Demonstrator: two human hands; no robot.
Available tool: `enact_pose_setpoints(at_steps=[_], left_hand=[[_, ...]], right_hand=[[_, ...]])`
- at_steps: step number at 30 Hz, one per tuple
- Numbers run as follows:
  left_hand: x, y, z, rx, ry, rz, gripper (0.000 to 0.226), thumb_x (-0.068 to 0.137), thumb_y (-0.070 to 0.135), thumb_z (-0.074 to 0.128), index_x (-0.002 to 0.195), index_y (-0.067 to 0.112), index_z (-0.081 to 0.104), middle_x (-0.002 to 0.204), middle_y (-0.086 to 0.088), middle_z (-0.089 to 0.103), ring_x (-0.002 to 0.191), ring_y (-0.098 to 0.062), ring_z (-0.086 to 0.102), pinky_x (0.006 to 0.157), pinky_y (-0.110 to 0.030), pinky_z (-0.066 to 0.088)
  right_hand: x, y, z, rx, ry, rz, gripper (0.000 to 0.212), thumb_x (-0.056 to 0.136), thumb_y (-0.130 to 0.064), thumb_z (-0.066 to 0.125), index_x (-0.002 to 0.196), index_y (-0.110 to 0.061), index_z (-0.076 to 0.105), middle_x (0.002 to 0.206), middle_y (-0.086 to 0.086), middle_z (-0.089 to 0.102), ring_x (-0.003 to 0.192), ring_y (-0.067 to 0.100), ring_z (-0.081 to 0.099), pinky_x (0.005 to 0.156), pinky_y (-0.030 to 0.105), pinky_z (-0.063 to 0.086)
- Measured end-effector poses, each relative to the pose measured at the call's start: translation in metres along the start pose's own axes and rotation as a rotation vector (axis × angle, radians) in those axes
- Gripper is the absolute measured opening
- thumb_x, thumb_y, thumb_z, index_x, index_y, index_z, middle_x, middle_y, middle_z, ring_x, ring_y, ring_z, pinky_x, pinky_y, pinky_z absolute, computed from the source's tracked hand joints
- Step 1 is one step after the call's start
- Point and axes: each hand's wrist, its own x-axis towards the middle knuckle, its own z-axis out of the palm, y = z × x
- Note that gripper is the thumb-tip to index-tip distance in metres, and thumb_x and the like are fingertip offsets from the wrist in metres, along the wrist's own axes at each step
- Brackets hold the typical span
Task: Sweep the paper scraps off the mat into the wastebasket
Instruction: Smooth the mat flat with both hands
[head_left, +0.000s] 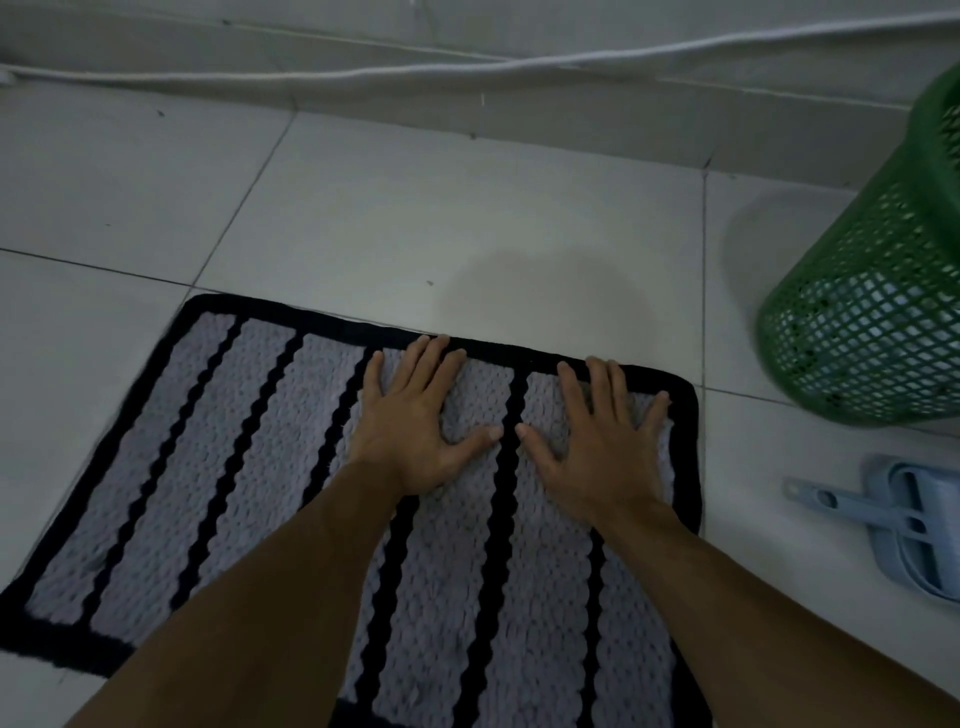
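A grey mat (218, 467) with black stripes and a black border lies on the tiled floor. My left hand (415, 421) rests flat on it near the far edge, fingers spread, holding nothing. My right hand (597, 441) lies flat beside it near the mat's far right corner, also empty. A green mesh wastebasket (872, 291) stands on the floor to the right of the mat, with pale contents showing through its lower wall. No paper scraps show on the mat.
A light blue dustpan with a brush (904, 514) lies on the floor at the right, below the wastebasket. A white cable (467, 70) runs along the wall base at the back. Pale tiles (415, 223) lie beyond the mat.
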Motion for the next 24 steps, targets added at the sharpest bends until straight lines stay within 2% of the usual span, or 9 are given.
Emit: enact_pose_setpoints(at_steps=[3,5,8,11,16,24], left_hand=[[0.005,-0.018,-0.006,-0.076,0.067,-0.066,0.091,0.076,0.079,0.036,0.145,0.022,0.023,0.156,0.002,0.021,0.143,-0.013,0.011,0.116,-0.047,0.004],[0.013,-0.045,-0.016,-0.009,0.077,-0.189,0.094,0.074,0.082,0.028,0.145,0.021,0.023,0.155,-0.001,0.022,0.142,-0.017,0.013,0.115,-0.049,0.006],[0.028,-0.094,-0.035,0.114,-0.069,-0.308,0.106,0.066,0.09,0.022,0.147,0.021,0.013,0.158,-0.001,0.009,0.144,-0.017,0.003,0.113,-0.056,-0.001],[0.037,-0.127,-0.041,0.098,-0.214,-0.394,0.121,0.057,0.096,0.02,0.148,0.021,-0.006,0.158,-0.001,-0.011,0.143,-0.015,-0.013,0.115,-0.055,-0.006],[0.041,-0.134,-0.031,0.131,-0.129,-0.388,0.116,0.06,0.095,0.017,0.148,0.022,-0.005,0.159,-0.002,-0.008,0.143,-0.016,-0.013,0.115,-0.053,-0.005],[0.044,-0.135,-0.032,0.158,-0.152,-0.38,0.116,0.06,0.095,0.015,0.148,0.022,-0.006,0.158,-0.003,-0.01,0.143,-0.017,-0.013,0.115,-0.052,-0.006]], right_hand=[[0.001,0.002,0.001,-0.014,0.012,0.002,0.083,0.088,-0.077,0.013,0.153,-0.026,0.001,0.162,0.004,-0.002,0.148,0.022,-0.009,0.111,0.067,-0.007],[0.002,0.002,0.003,-0.026,0.015,0.003,0.083,0.088,-0.078,0.012,0.153,-0.027,0.001,0.162,0.005,-0.001,0.148,0.022,-0.008,0.111,0.067,-0.006],[0.004,0.002,0.004,-0.024,0.028,0.006,0.084,0.088,-0.077,0.014,0.153,-0.026,0.005,0.162,0.006,0.003,0.148,0.023,-0.004,0.111,0.067,-0.005],[0.005,0.003,0.005,-0.028,0.013,0.009,0.084,0.088,-0.078,0.014,0.153,-0.026,0.001,0.162,0.005,0.0,0.148,0.022,-0.007,0.112,0.067,-0.007],[0.007,0.004,0.004,-0.025,-0.003,0.013,0.083,0.088,-0.077,0.012,0.153,-0.027,-0.001,0.162,0.005,-0.003,0.148,0.021,-0.009,0.112,0.066,-0.009],[0.005,0.006,0.006,-0.031,0.003,0.015,0.083,0.088,-0.077,0.01,0.153,-0.027,-0.003,0.162,0.003,-0.005,0.147,0.02,-0.011,0.112,0.065,-0.011]])
